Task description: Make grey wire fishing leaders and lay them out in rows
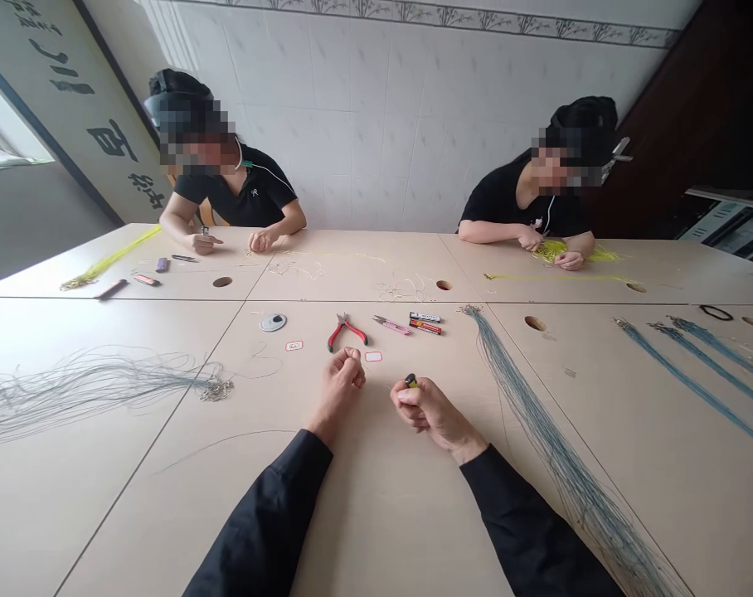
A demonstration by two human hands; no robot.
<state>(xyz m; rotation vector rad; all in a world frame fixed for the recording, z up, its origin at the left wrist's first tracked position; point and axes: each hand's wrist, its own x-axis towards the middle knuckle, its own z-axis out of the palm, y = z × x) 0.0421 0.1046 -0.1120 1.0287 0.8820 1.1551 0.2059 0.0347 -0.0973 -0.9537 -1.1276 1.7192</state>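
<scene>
My left hand (344, 380) is closed in a pinch just in front of the red-handled pliers (347, 333). A thin grey-blue cord (240, 434) trails left from under its wrist; its end at the fingertips is too fine to make out. Wrapped in my right hand (435, 412) is a lighter (411, 381), its dark top and a bit of yellow body showing above the fist. The two hands are apart, over the table. To the right lies a long bundle of grey-blue cords (538, 414), and to the left a looser bundle (133, 385) with metal clasps at one end.
Beyond the pliers are pink snips (391, 324), two markers (425, 327), a round metal lid (273, 322) and small labels (373, 356). More blue cord bundles (693, 381) lie at right. Two people (227, 182) work across the table with yellow cords (112, 259). Round holes (534, 323) pierce the tabletop.
</scene>
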